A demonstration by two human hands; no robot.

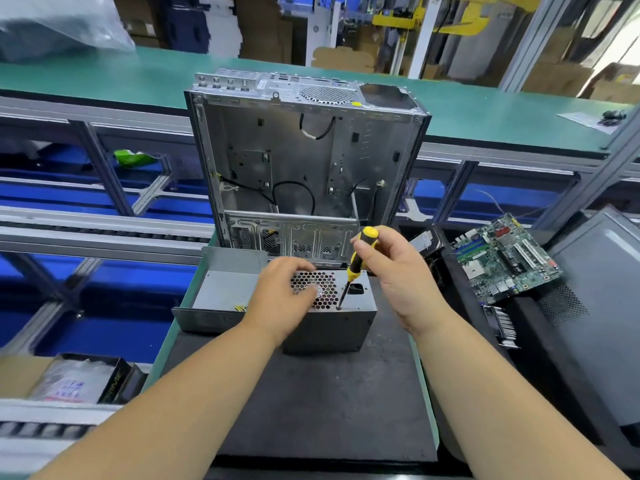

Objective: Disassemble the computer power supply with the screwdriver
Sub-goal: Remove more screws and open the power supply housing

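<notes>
A grey metal power supply (332, 323) stands on a black mat (322, 403), its honeycomb fan grille facing up. My left hand (280, 299) rests on top of it, fingers spread over the grille, holding the box steady. My right hand (394, 268) grips the yellow and black screwdriver (356, 261) by its handle. The shaft points down and its tip sits on a screw near the top face's front edge, beside the black power socket (355, 289). A grey cover panel (221, 296) lies against the unit's left side.
An empty open computer case (304, 157) stands upright just behind the power supply. A green motherboard (502, 258) and a hard drive (426, 242) lie to the right, beside a grey panel (602, 306). Blue bins fill the racks on the left, and a box (79, 379) sits low left.
</notes>
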